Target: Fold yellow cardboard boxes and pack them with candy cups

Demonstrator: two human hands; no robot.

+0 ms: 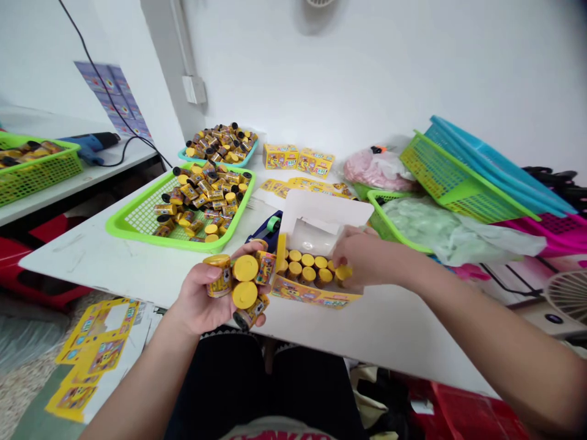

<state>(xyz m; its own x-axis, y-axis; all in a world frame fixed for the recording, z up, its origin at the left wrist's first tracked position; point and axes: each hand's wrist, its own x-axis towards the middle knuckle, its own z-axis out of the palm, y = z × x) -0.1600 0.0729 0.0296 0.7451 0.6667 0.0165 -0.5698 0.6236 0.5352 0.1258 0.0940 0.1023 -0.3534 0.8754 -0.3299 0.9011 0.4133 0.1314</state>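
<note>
My left hand (198, 298) is closed around several small canisters (244, 294) with yellow lids and printed labels, in front of the box. One of these shows a black end. My right hand (364, 255) reaches into the right end of an open yellow printed carton (316, 297), its fingers curled at a yellow-lidded canister (342, 273). Rows of upright canisters (308, 261) fill much of the carton. Its white flap (328, 205) stands raised at the back. Just left of the carton lies a tape dispenser (266, 231) with green tape, partly hidden.
Left on the table, a green basket (188, 243) and a blue basket (252, 156) hold many canisters. Closed cartons (280, 157) stand by the wall. Stacked baskets (452, 180) and bagged items (422, 223) crowd the right. Flat cartons (98, 345) lie low at left.
</note>
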